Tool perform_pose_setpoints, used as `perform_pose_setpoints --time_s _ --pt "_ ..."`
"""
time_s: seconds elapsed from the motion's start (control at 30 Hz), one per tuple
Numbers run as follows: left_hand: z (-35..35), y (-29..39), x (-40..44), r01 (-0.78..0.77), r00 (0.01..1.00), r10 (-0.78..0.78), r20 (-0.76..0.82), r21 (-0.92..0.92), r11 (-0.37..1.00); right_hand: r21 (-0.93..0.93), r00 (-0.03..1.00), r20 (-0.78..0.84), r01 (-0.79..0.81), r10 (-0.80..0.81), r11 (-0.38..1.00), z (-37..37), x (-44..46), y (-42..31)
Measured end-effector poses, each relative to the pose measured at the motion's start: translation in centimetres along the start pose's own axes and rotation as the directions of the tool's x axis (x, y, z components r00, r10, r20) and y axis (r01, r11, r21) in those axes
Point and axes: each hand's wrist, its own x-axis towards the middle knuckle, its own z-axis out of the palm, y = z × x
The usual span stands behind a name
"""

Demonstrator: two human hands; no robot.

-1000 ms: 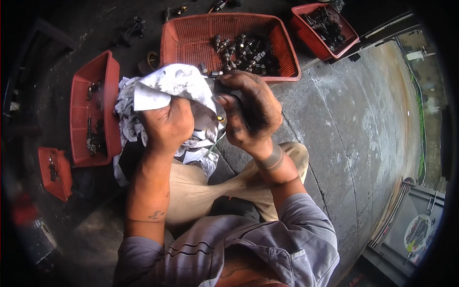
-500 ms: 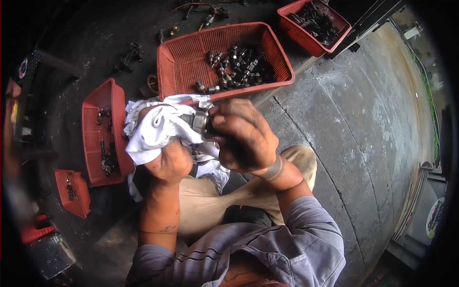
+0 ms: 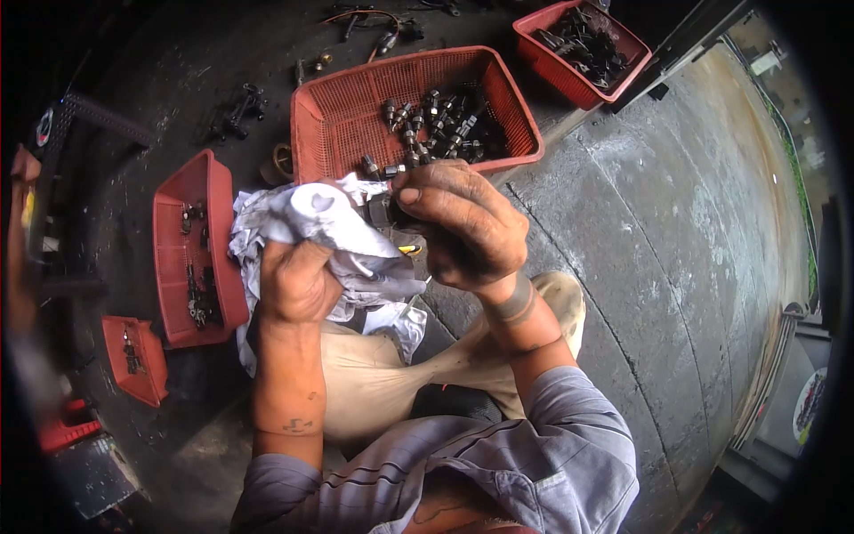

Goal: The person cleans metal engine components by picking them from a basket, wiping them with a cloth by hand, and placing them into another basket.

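Observation:
My left hand [image 3: 301, 283] is closed on a white cloth [image 3: 325, 212], bunched up over its fingers. Between the thumb and fingers of my right hand [image 3: 470, 227] sits a dark, threaded metal part [image 3: 382, 212]. The cloth's edge reaches the left end of this part; my palm and fingers hide its other end. Just beyond both hands, a large red plastic basket [image 3: 311, 133] holds several similar metal parts [image 3: 455, 125], dark with shiny collars.
On the left stand a red basket [image 3: 233, 258] and a smaller red bin [image 3: 153, 360], both with small metal parts. Another red basket [image 3: 636, 67] at the upper right is full of dark parts. Loose metal pieces [image 3: 240, 111] lie on the dark floor. My crossed legs [image 3: 374, 356] are below my hands.
My right hand has shifted slightly right, carrying the metal part away from the cloth's middle. The left hand has moved a little left and up, and the cloth has changed its folds.

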Motion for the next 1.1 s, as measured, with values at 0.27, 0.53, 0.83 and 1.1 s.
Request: perform_pose_setpoints --time_s 0.27,0.53,0.83,1.1 --pt "2.3 -2.1 -1.6 0.377 0.926 -0.360 0.111 -0.316 0.871 0.510 0.910 0.033 -0.372 0.414 0.776 -2.6 -0.9 -0.8" --pt "2.0 -4.7 -1.1 0.353 0.918 -0.316 0.238 -0.132 0.926 0.696 0.901 0.105 -0.369 0.421 0.616 -3.0 -0.7 0.2" --pt "3.9 -3.9 0.4 0.009 0.988 0.005 -0.156 0.086 0.996 0.181 0.966 0.140 -0.241 0.217 0.954 -2.5 0.9 1.0" --pt "2.1 1.8 1.2 -0.339 0.887 0.368 0.278 0.934 0.114 0.272 0.846 -0.036 -0.505 0.533 0.819 0.6 -1.0 0.9"
